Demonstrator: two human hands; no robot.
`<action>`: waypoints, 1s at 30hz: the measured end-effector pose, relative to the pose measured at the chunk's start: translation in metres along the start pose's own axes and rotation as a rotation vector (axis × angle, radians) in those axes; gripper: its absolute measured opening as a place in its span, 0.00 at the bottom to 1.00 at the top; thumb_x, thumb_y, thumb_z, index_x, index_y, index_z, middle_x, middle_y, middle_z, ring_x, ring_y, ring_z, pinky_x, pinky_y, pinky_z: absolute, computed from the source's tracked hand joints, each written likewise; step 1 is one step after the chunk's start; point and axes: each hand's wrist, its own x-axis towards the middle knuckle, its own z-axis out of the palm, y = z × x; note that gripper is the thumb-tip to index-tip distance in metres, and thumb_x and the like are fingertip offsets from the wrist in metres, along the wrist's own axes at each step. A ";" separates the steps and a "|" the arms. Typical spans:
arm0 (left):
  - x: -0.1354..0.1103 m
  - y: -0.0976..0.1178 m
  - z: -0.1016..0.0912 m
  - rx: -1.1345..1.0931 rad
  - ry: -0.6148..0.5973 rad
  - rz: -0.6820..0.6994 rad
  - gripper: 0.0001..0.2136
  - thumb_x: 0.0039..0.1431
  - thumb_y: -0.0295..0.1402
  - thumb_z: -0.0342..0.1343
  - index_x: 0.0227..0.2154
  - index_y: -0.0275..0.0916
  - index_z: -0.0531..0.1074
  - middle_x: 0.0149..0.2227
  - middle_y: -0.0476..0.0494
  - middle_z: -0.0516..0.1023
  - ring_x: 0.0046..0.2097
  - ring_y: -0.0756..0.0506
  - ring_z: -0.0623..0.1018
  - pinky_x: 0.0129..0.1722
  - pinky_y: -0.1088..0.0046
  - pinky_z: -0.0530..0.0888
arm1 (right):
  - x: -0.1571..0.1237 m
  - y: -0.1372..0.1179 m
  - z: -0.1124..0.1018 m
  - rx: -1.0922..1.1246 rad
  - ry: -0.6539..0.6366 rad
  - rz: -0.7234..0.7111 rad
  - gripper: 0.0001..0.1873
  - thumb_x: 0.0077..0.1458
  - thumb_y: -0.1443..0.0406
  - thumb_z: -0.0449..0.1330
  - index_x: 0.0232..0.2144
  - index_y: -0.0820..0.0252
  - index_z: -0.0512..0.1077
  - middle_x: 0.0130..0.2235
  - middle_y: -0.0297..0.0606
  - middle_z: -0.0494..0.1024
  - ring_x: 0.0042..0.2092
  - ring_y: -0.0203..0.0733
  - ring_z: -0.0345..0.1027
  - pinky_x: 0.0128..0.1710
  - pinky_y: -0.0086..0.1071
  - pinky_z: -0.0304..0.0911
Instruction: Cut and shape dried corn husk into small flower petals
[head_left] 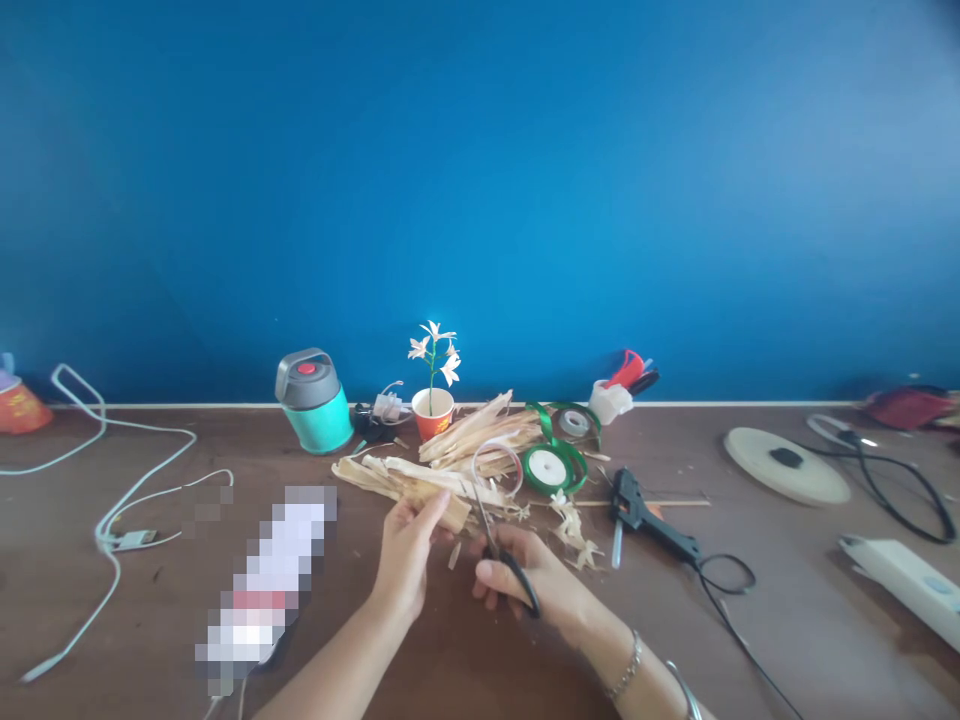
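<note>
My left hand [411, 545] pinches a pale, dry corn husk [450, 510] between thumb and fingers. Close by on the right, my right hand [517, 575] grips a pair of scissors [511, 572] with black handles; the blades point up and away, near the husk's right end. Whether the blades touch the husk I cannot tell. Beyond my hands lie more dry husks [487, 430] in a loose pile. Small cut husk flowers [574, 530] are scattered to the right of the pile. A paper cup [433, 415] behind it holds a stem of pale flowers [435, 350].
A green ribbon spool [547, 468] and a black glue gun [652, 520] with its cord lie to the right. At the left stand a teal container [319, 410] and white cables [112, 480]. A round lid [787, 465] lies far right. The blue wall [480, 200] borders the table.
</note>
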 end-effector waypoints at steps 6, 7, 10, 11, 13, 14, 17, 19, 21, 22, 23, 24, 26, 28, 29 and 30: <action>-0.005 0.001 0.003 0.027 0.001 0.004 0.13 0.41 0.38 0.67 0.19 0.35 0.70 0.17 0.53 0.71 0.21 0.54 0.68 0.22 0.80 0.65 | -0.001 -0.003 0.006 0.010 -0.039 -0.046 0.30 0.35 0.46 0.68 0.32 0.63 0.68 0.22 0.31 0.73 0.22 0.31 0.64 0.18 0.23 0.54; -0.005 0.001 0.003 0.043 0.002 0.001 0.13 0.41 0.38 0.67 0.19 0.35 0.70 0.18 0.53 0.71 0.22 0.54 0.68 0.22 0.80 0.65 | -0.001 -0.003 0.006 0.016 -0.033 -0.050 0.30 0.35 0.46 0.68 0.31 0.63 0.68 0.21 0.30 0.72 0.22 0.31 0.64 0.19 0.23 0.56; -0.006 0.001 0.003 0.086 0.000 0.002 0.13 0.42 0.39 0.66 0.21 0.35 0.71 0.19 0.50 0.74 0.23 0.52 0.70 0.23 0.79 0.66 | 0.000 -0.002 0.005 0.021 -0.016 -0.040 0.29 0.35 0.46 0.69 0.31 0.64 0.69 0.20 0.29 0.71 0.21 0.30 0.63 0.20 0.24 0.57; -0.006 0.001 0.003 0.096 0.001 0.005 0.13 0.43 0.39 0.66 0.22 0.35 0.71 0.20 0.50 0.74 0.23 0.52 0.70 0.23 0.78 0.66 | 0.000 -0.001 0.004 0.017 -0.013 -0.037 0.29 0.35 0.46 0.69 0.31 0.64 0.69 0.20 0.29 0.71 0.20 0.30 0.63 0.20 0.24 0.57; -0.005 0.001 0.003 0.107 0.005 0.007 0.13 0.43 0.39 0.66 0.22 0.35 0.71 0.20 0.50 0.74 0.23 0.52 0.71 0.23 0.78 0.66 | 0.001 0.000 0.004 0.009 -0.010 -0.036 0.29 0.35 0.46 0.68 0.30 0.64 0.70 0.19 0.29 0.70 0.20 0.31 0.62 0.19 0.24 0.56; -0.005 0.001 0.003 0.108 0.008 0.007 0.13 0.43 0.39 0.66 0.22 0.35 0.71 0.20 0.51 0.74 0.23 0.52 0.71 0.23 0.78 0.66 | 0.001 0.001 0.004 0.005 -0.007 -0.037 0.29 0.35 0.46 0.68 0.30 0.63 0.70 0.19 0.29 0.70 0.20 0.31 0.62 0.19 0.24 0.56; -0.005 0.001 0.003 0.099 0.012 0.004 0.13 0.42 0.39 0.66 0.22 0.36 0.71 0.20 0.51 0.74 0.23 0.52 0.71 0.24 0.78 0.66 | 0.001 0.001 0.003 0.005 0.000 -0.042 0.29 0.35 0.45 0.68 0.29 0.62 0.69 0.19 0.29 0.70 0.19 0.31 0.62 0.18 0.24 0.55; -0.005 0.001 0.003 0.089 0.007 0.000 0.13 0.42 0.39 0.66 0.22 0.36 0.71 0.20 0.51 0.75 0.23 0.52 0.71 0.24 0.78 0.66 | 0.001 0.002 0.003 0.011 -0.006 -0.045 0.29 0.35 0.45 0.68 0.29 0.62 0.69 0.19 0.29 0.70 0.20 0.31 0.62 0.18 0.24 0.55; -0.005 0.001 0.002 0.084 0.001 -0.003 0.13 0.42 0.39 0.66 0.22 0.35 0.72 0.21 0.50 0.75 0.23 0.52 0.71 0.24 0.77 0.66 | 0.001 0.002 0.003 0.018 -0.017 -0.044 0.29 0.35 0.45 0.68 0.29 0.63 0.69 0.19 0.28 0.69 0.20 0.31 0.62 0.18 0.23 0.55; -0.005 0.001 0.002 0.084 -0.005 -0.003 0.13 0.42 0.39 0.66 0.23 0.35 0.72 0.21 0.50 0.75 0.23 0.52 0.71 0.24 0.77 0.66 | 0.001 0.002 0.003 0.020 -0.019 -0.043 0.29 0.35 0.45 0.68 0.29 0.63 0.69 0.19 0.28 0.70 0.20 0.31 0.62 0.18 0.23 0.55; -0.005 0.001 0.002 0.083 -0.011 -0.002 0.13 0.42 0.40 0.66 0.23 0.35 0.72 0.21 0.50 0.75 0.23 0.51 0.71 0.24 0.78 0.66 | 0.001 0.001 0.003 0.018 -0.019 -0.042 0.29 0.35 0.45 0.68 0.30 0.63 0.69 0.19 0.28 0.69 0.20 0.30 0.62 0.18 0.23 0.55; -0.005 0.001 0.002 0.083 -0.014 0.000 0.13 0.43 0.40 0.66 0.23 0.35 0.72 0.21 0.50 0.75 0.23 0.52 0.71 0.24 0.78 0.66 | 0.001 0.001 0.003 0.016 -0.017 -0.040 0.29 0.36 0.45 0.68 0.30 0.63 0.69 0.19 0.28 0.69 0.20 0.30 0.62 0.18 0.23 0.55; -0.005 0.001 0.002 0.079 -0.017 0.005 0.13 0.43 0.39 0.66 0.22 0.35 0.71 0.20 0.50 0.74 0.23 0.52 0.70 0.23 0.78 0.65 | 0.001 0.001 0.003 0.014 -0.014 -0.038 0.29 0.36 0.45 0.68 0.30 0.63 0.69 0.18 0.28 0.69 0.19 0.29 0.61 0.18 0.23 0.53; -0.005 0.001 0.002 0.074 -0.013 0.010 0.13 0.43 0.39 0.66 0.22 0.35 0.71 0.20 0.51 0.74 0.22 0.52 0.70 0.23 0.78 0.65 | 0.000 0.000 0.003 0.017 -0.010 -0.038 0.29 0.35 0.45 0.68 0.29 0.63 0.69 0.18 0.27 0.69 0.19 0.29 0.60 0.17 0.23 0.52; -0.005 0.001 0.003 0.070 -0.010 0.011 0.13 0.43 0.39 0.66 0.22 0.35 0.71 0.19 0.51 0.74 0.22 0.53 0.70 0.23 0.78 0.65 | 0.000 0.000 0.003 0.019 -0.004 -0.037 0.29 0.35 0.45 0.68 0.29 0.63 0.69 0.18 0.27 0.68 0.19 0.29 0.60 0.17 0.23 0.51; -0.005 0.001 0.003 0.065 -0.009 0.010 0.13 0.43 0.39 0.66 0.22 0.35 0.71 0.19 0.51 0.74 0.22 0.53 0.69 0.23 0.78 0.65 | 0.000 -0.001 0.003 0.020 0.001 -0.035 0.28 0.35 0.46 0.68 0.29 0.63 0.69 0.18 0.27 0.68 0.19 0.29 0.60 0.17 0.23 0.51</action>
